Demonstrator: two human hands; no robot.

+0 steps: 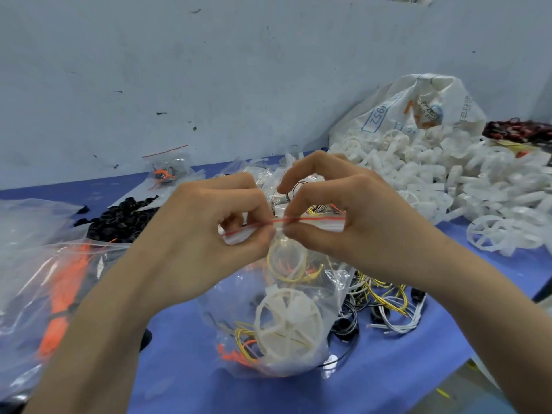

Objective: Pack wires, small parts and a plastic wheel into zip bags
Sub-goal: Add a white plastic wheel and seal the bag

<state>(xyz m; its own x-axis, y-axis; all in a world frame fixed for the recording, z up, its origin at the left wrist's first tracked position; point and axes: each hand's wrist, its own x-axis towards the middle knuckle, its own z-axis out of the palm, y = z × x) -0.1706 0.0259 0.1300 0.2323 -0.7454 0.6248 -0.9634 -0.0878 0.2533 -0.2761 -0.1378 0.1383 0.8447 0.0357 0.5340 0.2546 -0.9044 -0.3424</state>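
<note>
A clear zip bag [310,282] with a red strip along its top hangs in front of me above the blue table [185,375]. Inside it lie a white plastic wheel [288,322], yellow wires and small orange parts. My left hand [206,234] pinches the left end of the zip strip between thumb and fingers. My right hand [352,216] pinches the strip just right of its middle, thumb below and forefinger above. The two hands sit close together along the seal.
A heap of white wheels [448,180] spills from a white sack [418,106] at the right. Loose yellow, white and black wires [385,306] lie behind the bag. Black rings [125,216] and a bag of orange parts [62,291] are at the left. A filled small bag [167,171] leans at the wall.
</note>
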